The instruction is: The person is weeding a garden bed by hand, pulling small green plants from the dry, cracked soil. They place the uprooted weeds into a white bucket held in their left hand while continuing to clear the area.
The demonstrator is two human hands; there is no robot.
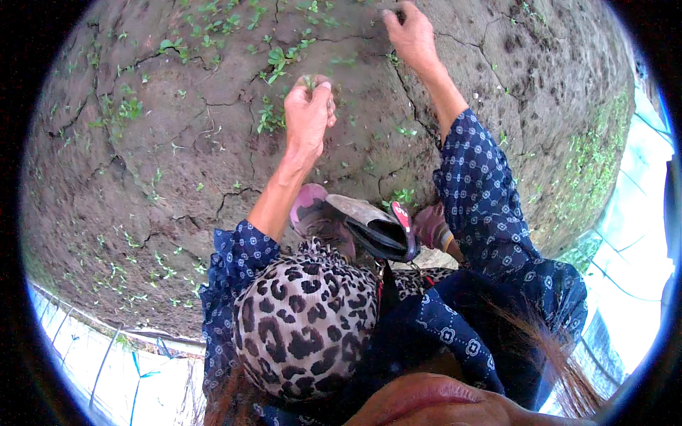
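Observation:
My left hand (311,109) is closed over the cracked bare soil (213,144). Bits of a small green plant (309,81) show between its thumb and fingers. Leafy seedlings (279,61) grow just beyond it, and another clump (270,116) stands beside its wrist side. Farther out and to the right, my right hand (414,37) hovers near the top edge of the view. Its fingers are curled and blurred by motion, partly cut off by the frame, so whether they hold anything is hidden.
Below the hands hangs an unzipped small bag (381,234) between two pinkish shoes (314,207). A leopard-print cloth (309,325) covers one knee. Dense green growth (597,138) lines the right side. Pale plastic sheeting (634,186) with cords borders the bed.

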